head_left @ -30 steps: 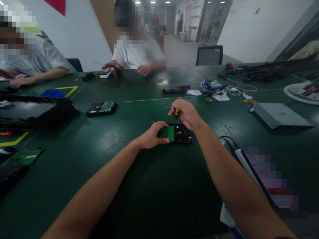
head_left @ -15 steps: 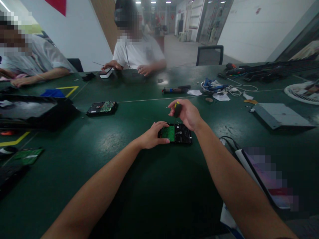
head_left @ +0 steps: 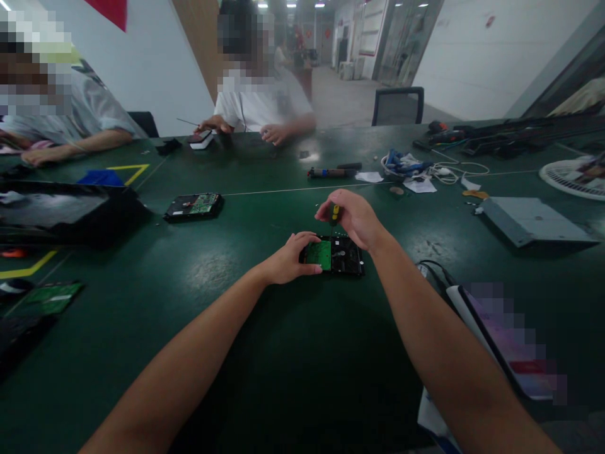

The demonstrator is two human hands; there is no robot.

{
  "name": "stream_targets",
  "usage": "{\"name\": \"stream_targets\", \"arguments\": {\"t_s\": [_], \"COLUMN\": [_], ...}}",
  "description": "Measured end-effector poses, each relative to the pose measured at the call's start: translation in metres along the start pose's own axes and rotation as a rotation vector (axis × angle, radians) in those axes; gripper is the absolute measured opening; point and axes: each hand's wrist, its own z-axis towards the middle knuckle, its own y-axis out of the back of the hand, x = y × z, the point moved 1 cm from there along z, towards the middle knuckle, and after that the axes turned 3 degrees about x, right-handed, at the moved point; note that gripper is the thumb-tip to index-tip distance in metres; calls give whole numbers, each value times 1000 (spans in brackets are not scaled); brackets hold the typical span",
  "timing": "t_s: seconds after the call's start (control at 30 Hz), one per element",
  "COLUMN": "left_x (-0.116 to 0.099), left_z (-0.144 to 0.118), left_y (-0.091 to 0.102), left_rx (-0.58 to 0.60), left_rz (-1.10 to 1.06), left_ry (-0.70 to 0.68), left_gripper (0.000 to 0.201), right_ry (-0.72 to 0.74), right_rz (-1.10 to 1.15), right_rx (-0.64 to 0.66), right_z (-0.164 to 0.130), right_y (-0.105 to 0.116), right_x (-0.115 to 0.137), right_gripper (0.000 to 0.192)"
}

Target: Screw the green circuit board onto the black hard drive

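Observation:
A black hard drive point(head_left: 350, 257) with a green circuit board point(head_left: 320, 255) on its left half lies flat on the dark green table. My left hand point(head_left: 292, 258) grips the drive's left end, thumb along the near edge and fingers over the far edge. Above the drive, my right hand point(head_left: 355, 217) is closed around the handle of a small black-and-yellow screwdriver point(head_left: 335, 214). The screwdriver stands upright, its shaft pointing down at the board's right edge; whether the tip sits in a screw is too small to tell.
Left of my hands lies another hard drive point(head_left: 193, 207); further left is a black tray point(head_left: 66, 214). To the right are a grey metal box point(head_left: 536, 221) and a tablet-like screen point(head_left: 505, 340). Cables point(head_left: 411, 164) lie beyond. Two people sit across the table.
My right hand has turned slightly around the screwdriver, its fingers curling and the handle's yellow part shifting. The left hand and the hard drive stay in place.

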Motion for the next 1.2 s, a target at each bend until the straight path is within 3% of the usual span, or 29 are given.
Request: {"name": "stream_targets", "arguments": {"t_s": [1.2], "left_x": [2], "left_z": [0], "left_y": [-1], "left_rx": [-11], "left_rz": [-7], "left_ry": [-11], "left_gripper": [70], "right_ry": [25], "right_rz": [2], "right_rx": [-9], "right_z": [1], "right_y": [1], "right_x": [0], "right_gripper": [20]}}
